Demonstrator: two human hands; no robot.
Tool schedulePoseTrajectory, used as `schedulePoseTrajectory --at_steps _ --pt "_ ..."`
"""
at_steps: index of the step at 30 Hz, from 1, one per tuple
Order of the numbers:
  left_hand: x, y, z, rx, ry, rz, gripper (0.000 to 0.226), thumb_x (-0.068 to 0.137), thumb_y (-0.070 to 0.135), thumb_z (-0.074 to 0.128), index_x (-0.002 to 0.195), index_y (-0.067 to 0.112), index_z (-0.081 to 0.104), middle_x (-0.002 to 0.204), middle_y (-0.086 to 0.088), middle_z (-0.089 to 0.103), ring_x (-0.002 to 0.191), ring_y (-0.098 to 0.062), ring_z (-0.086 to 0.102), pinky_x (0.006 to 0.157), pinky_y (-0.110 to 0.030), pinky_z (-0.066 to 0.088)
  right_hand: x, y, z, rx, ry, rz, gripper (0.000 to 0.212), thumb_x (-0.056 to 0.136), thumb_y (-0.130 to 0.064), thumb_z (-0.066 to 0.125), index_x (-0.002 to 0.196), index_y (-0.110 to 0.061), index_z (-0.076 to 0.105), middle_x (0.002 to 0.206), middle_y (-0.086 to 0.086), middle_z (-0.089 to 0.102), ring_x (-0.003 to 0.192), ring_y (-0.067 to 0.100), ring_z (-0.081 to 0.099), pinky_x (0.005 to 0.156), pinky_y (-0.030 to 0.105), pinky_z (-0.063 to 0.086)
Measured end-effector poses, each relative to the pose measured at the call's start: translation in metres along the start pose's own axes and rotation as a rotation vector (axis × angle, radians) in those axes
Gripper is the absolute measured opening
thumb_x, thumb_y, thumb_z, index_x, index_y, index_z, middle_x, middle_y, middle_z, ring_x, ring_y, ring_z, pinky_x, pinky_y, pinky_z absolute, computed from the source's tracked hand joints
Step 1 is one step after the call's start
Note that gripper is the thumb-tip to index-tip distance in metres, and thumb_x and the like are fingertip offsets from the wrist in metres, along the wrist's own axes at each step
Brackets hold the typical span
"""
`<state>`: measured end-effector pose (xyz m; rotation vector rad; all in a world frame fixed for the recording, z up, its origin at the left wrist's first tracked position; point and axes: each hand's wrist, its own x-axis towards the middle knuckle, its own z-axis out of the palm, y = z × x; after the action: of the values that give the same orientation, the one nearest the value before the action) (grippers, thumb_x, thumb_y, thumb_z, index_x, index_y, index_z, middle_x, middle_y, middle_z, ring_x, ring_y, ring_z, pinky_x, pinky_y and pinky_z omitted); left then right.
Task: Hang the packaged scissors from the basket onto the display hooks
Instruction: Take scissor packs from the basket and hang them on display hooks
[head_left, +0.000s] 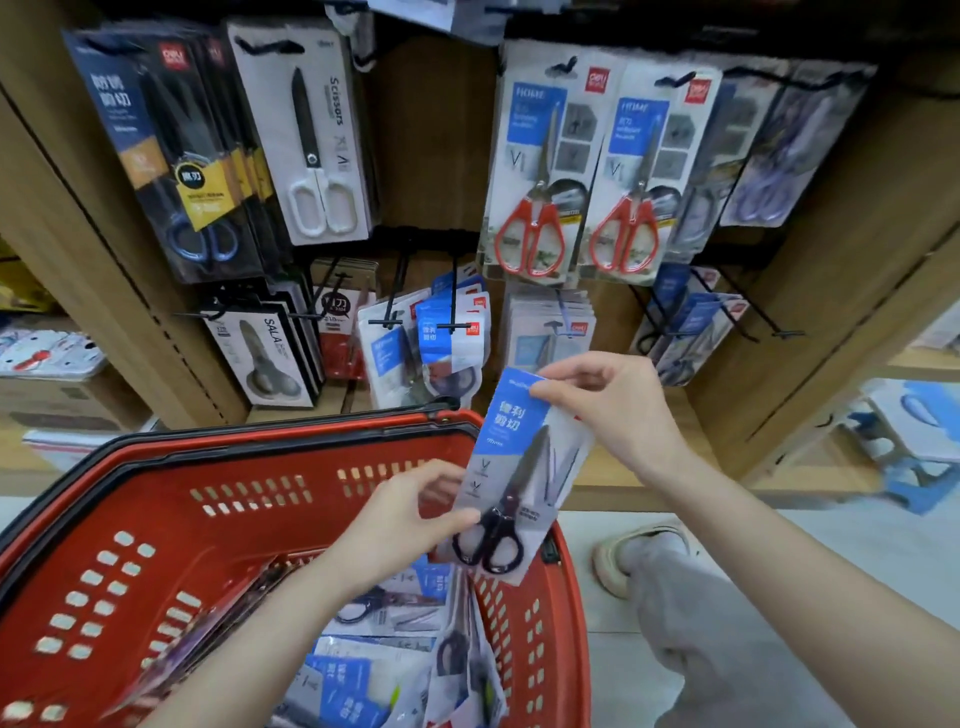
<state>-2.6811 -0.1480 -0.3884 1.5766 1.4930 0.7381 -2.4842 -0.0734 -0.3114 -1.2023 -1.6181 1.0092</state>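
Hands, left (410, 512) and right (602, 400), pinch a blue pack (511, 467), seemingly Deli-branded scissors.

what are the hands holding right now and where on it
One packaged scissors, held over the red basket. The right hand pinches its top blue edge; the left hand grips its left side, near the black handles.

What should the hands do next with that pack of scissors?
Probably lift the pack up to the hook with the matching blue packs and slide its top hole on. The right hand pinches the pack's top and the left hand steadies its lower edge above the basket, so it is out but not yet hung.
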Motion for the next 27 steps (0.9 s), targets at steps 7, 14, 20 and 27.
schedulePoseTrajectory --at_steps 7,14,20,27 --pt "0.018 0.069 0.021 -0.202 0.26 0.298 0.029 0.087 0.008 0.064 0.096 0.035 0.063 0.1 0.024 0.068 0.093 0.006 0.062 0.082 -0.015 0.046 -0.017 -0.018 -0.025 0.218 0.072 -0.017 0.008 0.082 -0.011 0.069 0.084 -0.019 0.07 0.077 -0.011 0.071 0.071 -0.004 0.062 0.062 0.01 0.046" --pt "0.065 0.11 0.063 -0.206 0.226 0.34 0.019 0.087 0.009 0.064 0.097 0.026 0.064 0.096 0.017 0.069 0.093 0.001 0.062 0.082 -0.021 0.049 -0.021 0.014 -0.07 0.363 0.239 0.076 0.013 0.094 -0.014 0.052 0.093 -0.015 0.065 0.09 0.001 0.074 0.083 0.014 0.067 0.077 0.034 0.054" --pt "0.121 0.129 0.102 0.15 0.099 0.423 0.015 0.09 0.018 0.06 0.104 0.021 0.06 0.093 0.012 0.06 0.083 0.008 0.054 0.077 -0.015 0.043 -0.008 0.084 -0.127 0.352 0.601 0.156 0.017 0.098 -0.014 0.048 0.09 -0.013 0.062 0.081 -0.006 0.072 0.073 0.007 0.063 0.064 0.019 0.051" --pt "0.191 0.147 0.122 0.743 0.003 0.602 0.034 0.095 0.021 0.049 0.129 0.017 0.05 0.128 -0.001 0.049 0.118 -0.019 0.044 0.098 -0.034 0.036 0.025 0.172 -0.183 0.164 0.727 0.403 0.019 0.093 -0.013 0.052 0.075 -0.015 0.058 0.079 0.009 0.061 0.075 0.018 0.054 0.071 0.031 0.042"
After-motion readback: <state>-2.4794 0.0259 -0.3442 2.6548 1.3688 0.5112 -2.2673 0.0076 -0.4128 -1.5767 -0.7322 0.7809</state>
